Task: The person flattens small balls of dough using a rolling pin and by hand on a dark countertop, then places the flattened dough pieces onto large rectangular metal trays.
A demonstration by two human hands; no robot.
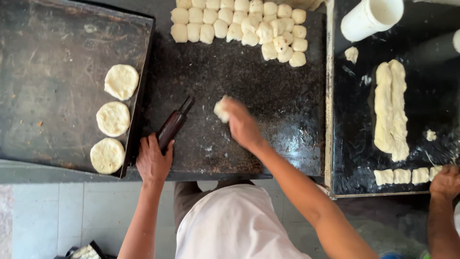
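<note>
Left hand (153,162) clamped around the near end of a dark wooden rolling pin (174,123) lying on the black stone worktop (268,100). Right hand (242,125) grips a small pale dough piece (221,109) mid-worktop. Three flattened dough rounds (113,118) rest on the dark metal tray (52,72) at left.

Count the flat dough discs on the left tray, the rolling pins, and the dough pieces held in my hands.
Flat dough discs: 3
Rolling pin, under left hand: 1
Dough piece, in right hand: 1
Total: 5

Three flattened rounds (113,118) on tray (52,57); dough log (390,110) right.
</note>
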